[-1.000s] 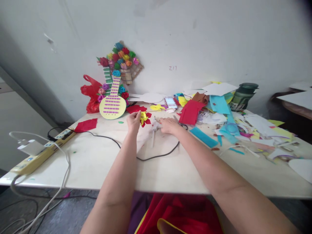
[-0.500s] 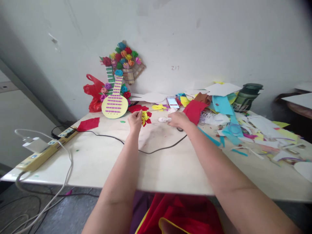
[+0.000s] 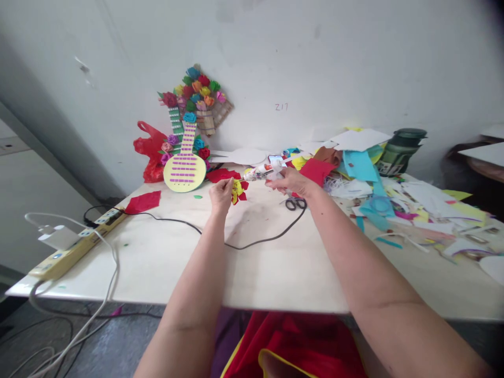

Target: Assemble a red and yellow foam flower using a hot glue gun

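Pinched in my left hand [image 3: 221,196] is a small flower [image 3: 237,191] of yellow and red paper, over the middle of the table. My right hand [image 3: 290,182] is wrapped round a white glue gun [image 3: 260,171] with a printed body, its nozzle pointing left and close to the yellow part of the flower. A black cable [image 3: 258,242] loops over the table below both hands. Black-handled scissors [image 3: 295,203] lie just under my right hand. Red paper [image 3: 223,175] rests behind my left hand.
A paper lute with flowers [image 3: 185,172] leans at the back left, beside a red bag [image 3: 151,149]. A power strip [image 3: 74,251] lies at the left edge. Paper scraps [image 3: 429,202] and a green bottle [image 3: 401,152] are on the right.
The glue gun has risen and its nozzle has come round toward the flower in my left hand. The scissors now show more fully. My left hand has hardly moved.
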`<state>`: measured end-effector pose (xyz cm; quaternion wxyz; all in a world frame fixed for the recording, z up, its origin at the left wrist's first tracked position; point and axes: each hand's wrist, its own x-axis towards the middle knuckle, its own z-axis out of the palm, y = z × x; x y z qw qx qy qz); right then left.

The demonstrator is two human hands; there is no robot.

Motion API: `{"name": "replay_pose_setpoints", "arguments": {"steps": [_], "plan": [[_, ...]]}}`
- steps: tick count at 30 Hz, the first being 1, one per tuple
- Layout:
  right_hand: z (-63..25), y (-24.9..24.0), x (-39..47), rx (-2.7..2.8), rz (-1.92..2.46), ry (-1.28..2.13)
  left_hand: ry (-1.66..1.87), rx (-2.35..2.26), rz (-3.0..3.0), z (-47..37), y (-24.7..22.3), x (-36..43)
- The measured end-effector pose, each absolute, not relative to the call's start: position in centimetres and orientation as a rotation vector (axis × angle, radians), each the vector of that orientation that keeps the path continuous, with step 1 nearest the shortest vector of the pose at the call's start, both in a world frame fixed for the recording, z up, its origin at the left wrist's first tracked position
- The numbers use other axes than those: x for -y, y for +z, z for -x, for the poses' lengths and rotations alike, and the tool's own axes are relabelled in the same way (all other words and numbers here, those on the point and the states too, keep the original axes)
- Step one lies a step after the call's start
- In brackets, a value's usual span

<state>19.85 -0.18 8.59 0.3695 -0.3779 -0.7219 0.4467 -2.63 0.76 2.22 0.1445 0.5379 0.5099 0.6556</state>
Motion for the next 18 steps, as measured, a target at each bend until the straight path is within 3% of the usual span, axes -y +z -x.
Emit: {"name": "replay_pose_setpoints", "arguments": {"steps": [18], "plan": [[-18.85,8.45,-0.46,2.110,1.064,0.633,1.836,-1.435,-1.499,2.67,1.61,-1.49]]}}
